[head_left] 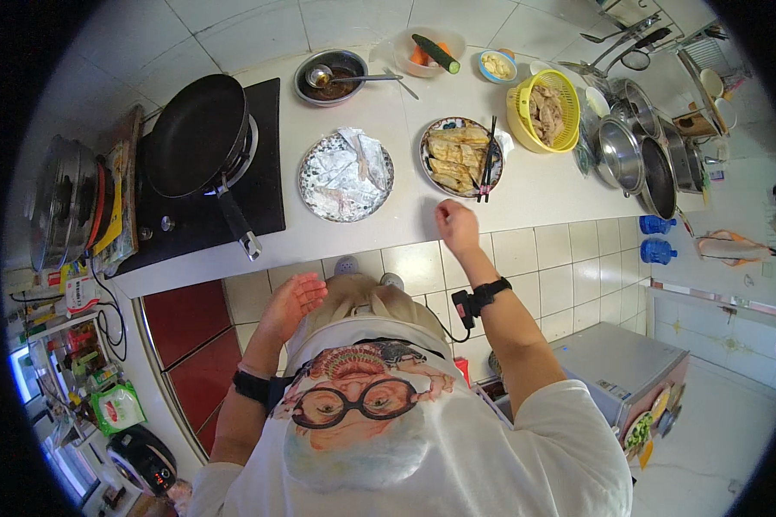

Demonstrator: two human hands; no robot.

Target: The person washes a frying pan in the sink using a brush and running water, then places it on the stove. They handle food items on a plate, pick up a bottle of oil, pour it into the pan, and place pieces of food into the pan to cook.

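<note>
My left hand (297,302) hangs before my waist with its fingers stretched out, holding nothing. At the counter's front edge my right hand (458,225) is curled, and no object shows in it. Just beyond it sits a patterned plate (423,151) of browned fried fish pieces (456,152). A pair of dark chopsticks (487,161) lies across that plate's right side. To its left, a second patterned plate (310,201) holds flour-coated fish pieces (355,171). A black frying pan (197,136) stands on the gas hob (268,194), where a blue flame shows beneath it.
Along the back stand a metal bowl (297,77) with brown sauce and a ladle (355,79), a clear bowl (404,64) with a cucumber (436,53), and a small blue bowl (482,68). A yellow basket (522,132) holds meat pieces. Metal pans (619,152) crowd the right.
</note>
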